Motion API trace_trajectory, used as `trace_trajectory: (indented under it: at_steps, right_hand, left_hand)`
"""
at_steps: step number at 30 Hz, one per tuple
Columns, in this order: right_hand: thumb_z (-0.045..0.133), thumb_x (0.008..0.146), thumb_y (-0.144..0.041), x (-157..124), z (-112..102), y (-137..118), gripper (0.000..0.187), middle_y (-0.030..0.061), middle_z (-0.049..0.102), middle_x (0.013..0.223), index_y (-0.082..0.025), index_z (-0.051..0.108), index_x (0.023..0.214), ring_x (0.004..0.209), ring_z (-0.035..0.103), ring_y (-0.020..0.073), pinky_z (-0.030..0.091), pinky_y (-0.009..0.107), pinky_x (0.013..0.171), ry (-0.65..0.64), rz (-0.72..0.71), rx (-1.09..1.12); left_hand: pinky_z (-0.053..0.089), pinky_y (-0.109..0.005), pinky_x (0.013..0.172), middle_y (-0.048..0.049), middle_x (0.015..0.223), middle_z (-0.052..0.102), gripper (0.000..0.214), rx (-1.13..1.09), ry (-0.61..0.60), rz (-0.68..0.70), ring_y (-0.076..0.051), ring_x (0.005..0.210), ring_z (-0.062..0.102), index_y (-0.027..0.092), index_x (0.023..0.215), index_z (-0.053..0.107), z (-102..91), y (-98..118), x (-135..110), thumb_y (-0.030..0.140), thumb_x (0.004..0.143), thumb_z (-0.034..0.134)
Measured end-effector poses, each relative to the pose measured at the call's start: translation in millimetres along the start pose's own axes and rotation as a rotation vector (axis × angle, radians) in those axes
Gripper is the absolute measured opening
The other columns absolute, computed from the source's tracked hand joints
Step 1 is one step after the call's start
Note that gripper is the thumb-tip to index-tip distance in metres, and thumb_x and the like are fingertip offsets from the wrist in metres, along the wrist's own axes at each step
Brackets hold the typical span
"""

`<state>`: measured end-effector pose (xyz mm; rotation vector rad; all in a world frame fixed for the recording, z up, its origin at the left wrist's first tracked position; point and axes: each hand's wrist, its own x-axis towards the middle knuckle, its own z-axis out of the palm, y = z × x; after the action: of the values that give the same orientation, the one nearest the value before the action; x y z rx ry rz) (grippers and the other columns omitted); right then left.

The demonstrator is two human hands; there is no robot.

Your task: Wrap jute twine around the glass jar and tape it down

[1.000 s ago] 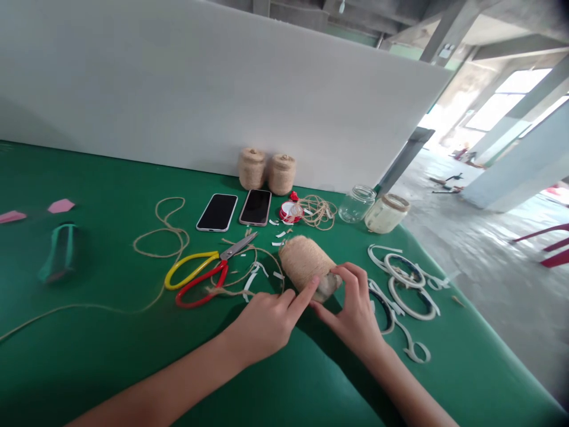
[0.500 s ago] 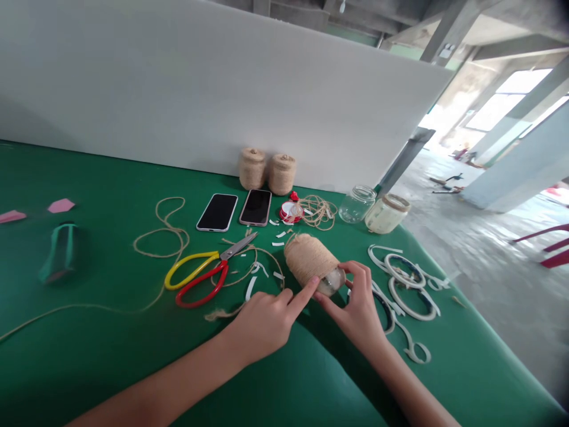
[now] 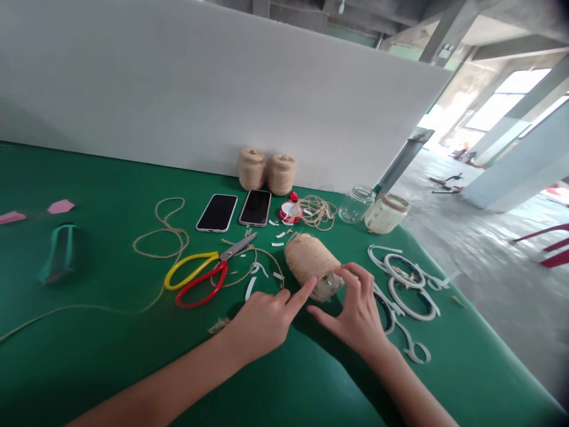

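A glass jar wrapped in jute twine lies on its side on the green table, its bare glass end toward my right hand. My left hand presses its stretched index finger on the lower edge of the wrapping, with the other fingers curled in. Whether those curled fingers hold twine is hidden. My right hand is open at the glass end; its fingertips are at the glass and its thumb stands apart below. Left of the jar, loose twine loops near scissors with yellow and red handles.
Two twine-covered jars stand by the white board. Two phones, a red-rimmed tape roll and a twine bundle lie in front. At right are a clear jar, a tape-covered jar and white tape rings.
My right thumb has come away from the jar and the right hand has loosened. The left index finger stays pressed on the wrapping. The jar has hardly moved.
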<state>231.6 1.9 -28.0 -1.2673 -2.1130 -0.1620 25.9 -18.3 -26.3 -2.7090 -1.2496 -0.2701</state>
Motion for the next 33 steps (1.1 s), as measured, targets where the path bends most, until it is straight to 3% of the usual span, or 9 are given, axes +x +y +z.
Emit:
trace_trajectory:
  at_steps: [6, 11, 17, 22, 27, 33]
  right_hand:
    - [0.064, 0.074, -0.031, 2.3, 2.2, -3.0, 0.051, 0.0095, 0.036, 0.111, -0.025, 0.036, 0.116, 0.104, 0.044, 0.0266, 0.045, 0.049, 0.087, 0.014, 0.010, 0.051]
    - [0.065, 0.073, -0.035, 1.6, 0.6, -4.2, 0.048, 0.0079, 0.037, 0.110, -0.025, 0.039, 0.112, 0.105, 0.045, 0.0244, 0.044, 0.047, 0.090, -0.013, 0.169, 0.215]
    - [0.067, 0.070, -0.036, 2.1, 1.2, -6.3, 0.047, 0.0065, 0.039, 0.109, -0.025, 0.040, 0.107, 0.102, 0.044, 0.0223, 0.050, 0.041, 0.082, -0.062, 0.333, 0.389]
    - [0.067, 0.069, -0.036, 2.8, 3.0, -2.3, 0.048, 0.0057, 0.040, 0.109, -0.026, 0.040, 0.107, 0.101, 0.044, 0.0220, 0.052, 0.038, 0.076, -0.060, 0.411, 0.451]
    - [0.068, 0.067, -0.036, 3.1, 4.0, -1.3, 0.048, 0.0053, 0.041, 0.109, -0.026, 0.041, 0.106, 0.102, 0.044, 0.0224, 0.051, 0.038, 0.076, -0.064, 0.429, 0.466]
    - [0.068, 0.067, -0.036, 3.3, 3.1, -2.0, 0.049, 0.0048, 0.041, 0.110, -0.027, 0.041, 0.107, 0.103, 0.044, 0.0223, 0.051, 0.038, 0.077, -0.071, 0.451, 0.483]
  left_hand:
    - [0.041, -0.023, 0.044, -0.0005, 0.069, 0.055, 0.076, -0.013, -0.020, -0.001, -0.014, 0.048, 0.048, 0.016, 0.144, 0.000, 1.0, 1.1, 0.6, 0.002, 0.076, 0.032]
    - [0.042, -0.024, 0.044, -0.0010, 0.074, 0.056, 0.076, -0.068, 0.009, -0.003, -0.015, 0.050, 0.051, 0.018, 0.144, -0.002, 1.6, -0.1, 1.7, 0.002, 0.078, 0.032]
    - [0.040, -0.024, 0.045, -0.0021, 0.077, 0.058, 0.073, -0.138, 0.036, -0.002, -0.015, 0.052, 0.052, 0.020, 0.143, -0.003, 3.1, -2.4, 0.9, 0.004, 0.081, 0.031]
    - [0.036, -0.022, 0.046, -0.0030, 0.080, 0.062, 0.064, -0.336, 0.022, -0.087, -0.015, 0.054, 0.055, 0.020, 0.142, 0.001, 4.9, -3.6, 2.1, 0.009, 0.086, 0.030]
    - [0.022, -0.019, 0.041, 0.0045, 0.056, 0.052, 0.054, -0.565, -0.002, -0.180, -0.012, 0.041, 0.046, 0.020, 0.141, 0.006, -1.0, -3.3, 5.0, 0.017, 0.092, 0.028]
    - [0.025, -0.019, 0.045, 0.0039, 0.060, 0.052, 0.053, -0.744, 0.003, -0.220, -0.011, 0.047, 0.048, 0.022, 0.141, 0.009, -2.6, -4.0, 4.4, 0.016, 0.092, 0.029]
